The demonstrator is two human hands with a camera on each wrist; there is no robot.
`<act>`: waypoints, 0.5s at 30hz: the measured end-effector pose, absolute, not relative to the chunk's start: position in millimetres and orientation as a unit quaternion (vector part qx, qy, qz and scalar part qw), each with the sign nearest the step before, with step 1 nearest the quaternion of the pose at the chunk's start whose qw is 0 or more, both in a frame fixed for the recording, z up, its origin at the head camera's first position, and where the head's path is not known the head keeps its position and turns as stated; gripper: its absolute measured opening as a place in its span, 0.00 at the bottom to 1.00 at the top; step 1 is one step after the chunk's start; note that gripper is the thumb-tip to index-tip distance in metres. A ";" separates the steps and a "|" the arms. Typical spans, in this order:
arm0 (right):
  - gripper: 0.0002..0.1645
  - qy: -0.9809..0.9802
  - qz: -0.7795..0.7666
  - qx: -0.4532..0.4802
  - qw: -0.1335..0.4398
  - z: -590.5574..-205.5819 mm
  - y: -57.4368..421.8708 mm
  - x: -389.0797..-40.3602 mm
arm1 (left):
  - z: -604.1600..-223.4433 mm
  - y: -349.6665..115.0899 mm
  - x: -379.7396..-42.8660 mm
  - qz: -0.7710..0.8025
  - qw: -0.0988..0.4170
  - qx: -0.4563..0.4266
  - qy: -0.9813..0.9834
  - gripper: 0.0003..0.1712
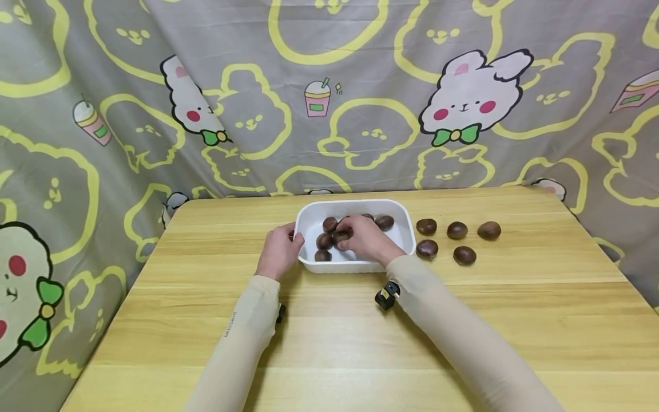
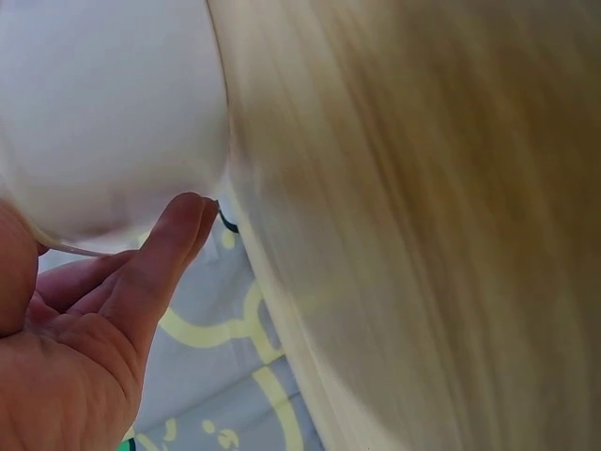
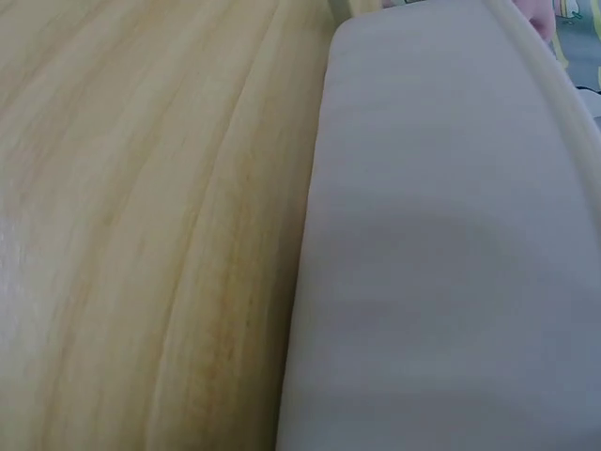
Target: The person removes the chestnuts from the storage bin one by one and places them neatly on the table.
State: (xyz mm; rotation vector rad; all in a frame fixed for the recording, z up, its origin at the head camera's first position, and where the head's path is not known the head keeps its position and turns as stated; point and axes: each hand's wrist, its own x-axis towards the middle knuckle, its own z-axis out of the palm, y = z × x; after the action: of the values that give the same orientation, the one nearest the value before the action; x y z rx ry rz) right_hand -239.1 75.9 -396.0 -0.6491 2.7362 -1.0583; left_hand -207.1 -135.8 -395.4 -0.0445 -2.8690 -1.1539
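Note:
A white rectangular container (image 1: 355, 266) stands near the table's back edge with several brown chestnuts (image 1: 324, 241) inside. My left hand (image 1: 280, 249) holds its left end, thumb at the rim and fingers along the outer wall; the left wrist view shows this hand (image 2: 103, 319) against the white wall (image 2: 113, 113). Over the near rim, my right hand (image 1: 368, 236) reaches in and pinches a chestnut (image 1: 340, 238) between thumb and fingers. Part of that chestnut and others behind the hand are hidden. In the right wrist view only the container's outer side (image 3: 432, 235) fills the frame, without the right hand.
Right of the container, several chestnuts (image 1: 457, 230) lie in two loose rows on the wooden table (image 1: 329, 349). A patterned grey curtain (image 1: 309, 154) hangs directly behind the table. Each wrist wears a small black camera (image 1: 387, 295).

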 end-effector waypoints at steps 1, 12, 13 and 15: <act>0.18 0.909 -0.349 -0.217 0.069 -396.2 75.6 -239.4 | -395.7 -135.8 -207.2 -0.373 0.024 -0.014 -0.927 0.22; 0.18 0.914 -0.337 -0.213 0.078 -399.3 74.4 -241.7 | -395.2 -135.6 -208.6 -0.374 0.019 -0.011 -0.927 0.22; 0.18 0.912 -0.340 -0.215 0.077 -399.4 74.4 -241.7 | -395.3 -135.6 -208.5 -0.374 0.019 -0.010 -0.927 0.22; 0.17 0.911 -0.342 -0.218 0.075 -399.6 74.7 -241.6 | -395.6 -135.8 -208.3 -0.375 0.019 -0.009 -0.927 0.22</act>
State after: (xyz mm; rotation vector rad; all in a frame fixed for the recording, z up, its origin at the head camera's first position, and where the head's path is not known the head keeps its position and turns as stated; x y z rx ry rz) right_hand -241.6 74.7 -399.6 -0.6544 2.7320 -1.0268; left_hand -208.3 -135.8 -395.6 -0.0287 -2.8766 -1.1629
